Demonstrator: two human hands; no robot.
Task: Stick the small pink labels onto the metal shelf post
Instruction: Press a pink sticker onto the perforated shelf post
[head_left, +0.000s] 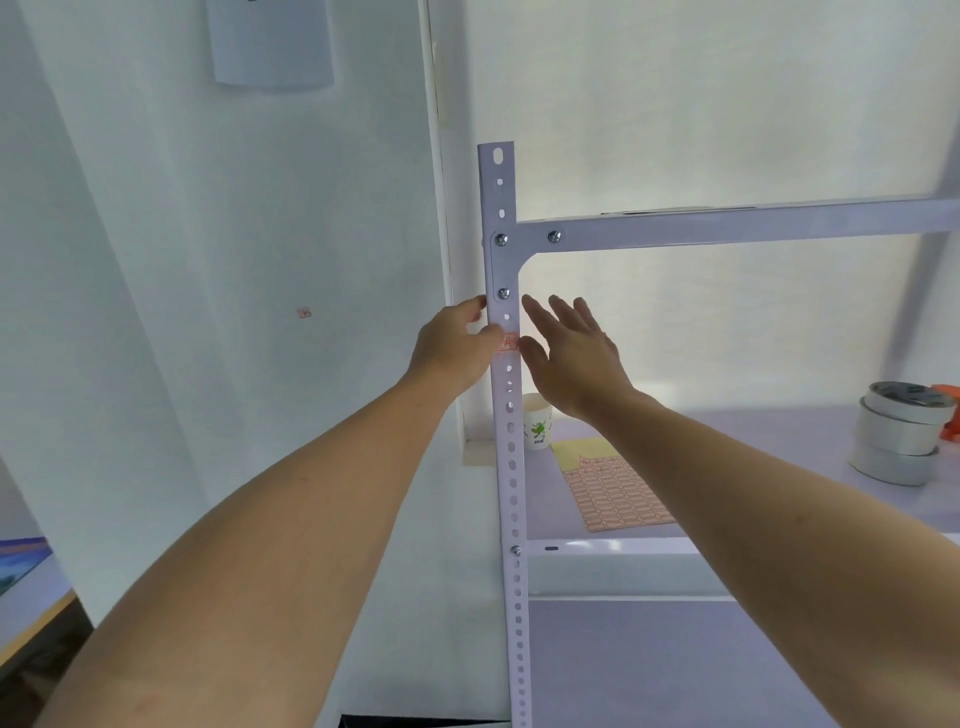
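Note:
A white perforated metal shelf post (511, 467) stands upright in the middle of the view. A small pink label (508, 342) lies across its front face, below the lower bolt. My left hand (454, 345) is at the post's left edge, thumb pressing on the label's left end. My right hand (571, 353) is at the post's right edge with its fingers spread and raised, thumb touching the label's right end. A sheet of pink labels (615, 496) on yellow backing lies on the shelf board behind the post.
A paper cup (537, 428) stands on the shelf close behind the post. Stacked rolls of tape (901, 434) sit at the right, with an orange object behind them. A horizontal shelf beam (727, 226) crosses above. One small pink label (304, 313) is on the left wall.

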